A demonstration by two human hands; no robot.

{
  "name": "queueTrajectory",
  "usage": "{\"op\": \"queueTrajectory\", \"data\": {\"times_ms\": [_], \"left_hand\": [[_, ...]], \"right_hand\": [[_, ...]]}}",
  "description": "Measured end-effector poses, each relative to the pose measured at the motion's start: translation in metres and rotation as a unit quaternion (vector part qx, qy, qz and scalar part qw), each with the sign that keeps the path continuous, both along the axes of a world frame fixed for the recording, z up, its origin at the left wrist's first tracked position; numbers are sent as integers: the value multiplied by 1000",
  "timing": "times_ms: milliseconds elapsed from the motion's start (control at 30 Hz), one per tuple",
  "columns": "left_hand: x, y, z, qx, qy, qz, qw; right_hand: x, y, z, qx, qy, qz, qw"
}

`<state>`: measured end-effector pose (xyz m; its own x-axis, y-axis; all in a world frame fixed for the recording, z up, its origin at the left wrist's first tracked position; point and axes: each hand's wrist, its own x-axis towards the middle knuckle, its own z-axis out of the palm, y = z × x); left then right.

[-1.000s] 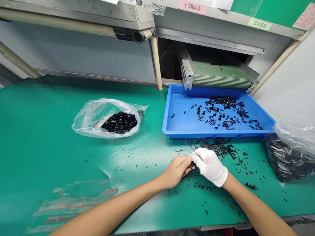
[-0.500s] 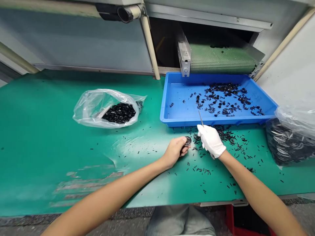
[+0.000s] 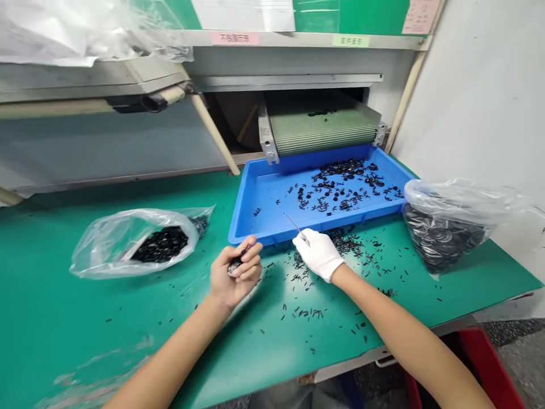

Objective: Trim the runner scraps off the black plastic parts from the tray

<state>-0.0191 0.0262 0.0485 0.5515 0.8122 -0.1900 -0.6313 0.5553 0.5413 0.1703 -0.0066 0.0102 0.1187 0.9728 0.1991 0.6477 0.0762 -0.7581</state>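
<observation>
- Head view, far left: the left bag point(image 3: 96, 250) lies open on the counter point(image 3: 25, 318), mouth toward the front edge, black pieces inside.
- Between that bag and the left hand, a strip of counter carries a few loose bits.
- Left hand point(image 3: 234, 278), bare: well in from the front edge, just off the tray's front left corner, palm turned up, fingers curled almost closed around a black part point(image 3: 234, 266). Most of the part is hidden by the fingers.
- A narrow gap parts the two hands.
- Tray point(image 3: 247, 207): back edge under the belt point(image 3: 323, 136), left end mostly bare blue, black pieces heaped toward its back right.
- Right hand point(image 3: 319, 253), white-gloved: at the tray's front edge, knuckles up, fingers pinched closed on a thin tool point(image 3: 293, 223) that slants up and left over the tray's rim.
- Black bits point(image 3: 309, 313) spread along the tray's front edge and toward the counter's front edge, below the right hand.
- Right bag point(image 3: 443, 236), full of black pieces: beside the tray's front right corner, closing off that side.
- Red bin point(image 3: 489, 366): below the counter's front edge, past the right forearm.
</observation>
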Motion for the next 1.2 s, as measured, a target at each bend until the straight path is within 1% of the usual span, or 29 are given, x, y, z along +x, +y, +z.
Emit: {"op": "queueTrajectory", "data": {"times_ms": [100, 200, 267, 333, 367, 400, 467, 500, 533, 567, 600, 667, 733, 800, 867, 933, 1000, 1033, 1100, 1133, 1167, 1200], "left_hand": [[21, 17, 22, 43, 6, 10, 999], [52, 48, 42, 78, 42, -21, 996], [79, 76, 50, 97, 91, -48, 990], [110, 107, 50, 139, 166, -70, 974], [126, 123, 47, 188, 223, -78, 953], [143, 139, 43, 252, 288, -85, 920], [178, 168, 32, 380, 399, -92, 830], [196, 180, 26, 427, 435, -93, 787], [213, 191, 20, 459, 456, -94, 756], [229, 199, 14, 478, 466, -94, 739], [245, 206, 9, 491, 470, -93, 727], [274, 215, 2, 522, 482, -91, 698], [298, 218, -4, 550, 486, -95, 672], [314, 217, -8, 572, 497, -106, 644], [323, 215, -11, 590, 519, -116, 607], [324, 214, -11, 605, 547, -122, 566], [318, 213, -5, 620, 566, -116, 530], [312, 213, 2, 627, 574, -110, 515], [292, 212, 20, 636, 589, -85, 491], [276, 209, 31, 640, 591, -63, 487], [257, 204, 42, 642, 588, -37, 491], [233, 197, 53, 641, 577, -12, 506]], "right_hand": [[0, 4, -2, 23, 51, -54, 997], [-5, 6, -5, 68, 145, -102, 982], [-8, 7, -6, 84, 185, -116, 972], [-11, 6, -5, 85, 205, -124, 967], [-11, 6, -3, 85, 208, -124, 966], [-12, 5, -1, 88, 203, -122, 968], [-11, 2, 3, 113, 162, -120, 973], [-10, 1, 5, 134, 134, -122, 974], [-9, -1, 6, 158, 108, -126, 973], [-8, -2, 7, 182, 89, -132, 970], [-6, -3, 7, 203, 76, -138, 966], [-3, -4, 7, 233, 61, -148, 959], [0, -3, 5, 245, 47, -156, 956], [2, 0, 3, 243, 36, -160, 956], [3, 3, 1, 241, 32, -161, 957], [4, 6, 0, 252, 30, -164, 953], [6, 7, 0, 263, 33, -172, 949], [7, 7, 0, 262, 41, -179, 947], [9, 7, 1, 244, 79, -194, 947], [10, 7, 2, 228, 111, -201, 946], [11, 6, 3, 211, 148, -204, 945], [11, 5, 3, 193, 188, -203, 941]]}}
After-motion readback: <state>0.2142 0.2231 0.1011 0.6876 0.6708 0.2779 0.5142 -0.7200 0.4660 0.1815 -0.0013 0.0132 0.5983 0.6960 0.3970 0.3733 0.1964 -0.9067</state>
